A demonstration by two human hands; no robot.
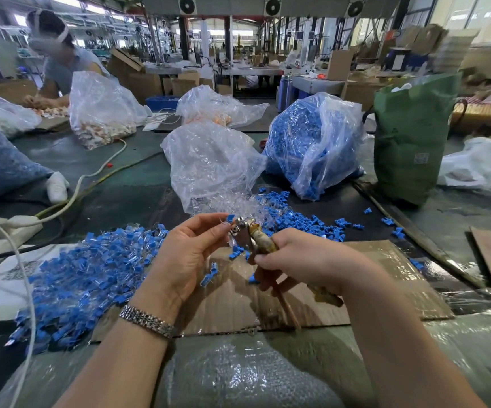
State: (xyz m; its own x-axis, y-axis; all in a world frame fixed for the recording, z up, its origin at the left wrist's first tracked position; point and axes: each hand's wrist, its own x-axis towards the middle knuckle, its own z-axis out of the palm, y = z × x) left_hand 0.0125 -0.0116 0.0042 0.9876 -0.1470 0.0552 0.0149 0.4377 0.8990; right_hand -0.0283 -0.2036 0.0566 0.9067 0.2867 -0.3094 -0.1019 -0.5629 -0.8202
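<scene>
My right hand point(294, 257) grips the worn, tape-wrapped handles of a metal plier-like hand tool point(245, 234), its head pointing up and left. My left hand point(191, 245) pinches a small blue and clear plastic part point(230, 218) at the tool's head. A big heap of assembled blue-and-clear parts point(91, 275) lies to the left. Loose blue caps point(303, 222) are scattered beyond the tool. Both hands hover over a taped sheet of cardboard point(385, 278).
An open clear bag of clear pieces point(209, 163) and a bag of blue caps point(312, 142) stand behind. A green sack point(409, 136) is at the right. White cables point(29, 290) run on the left. Another person point(61, 60) works at far left.
</scene>
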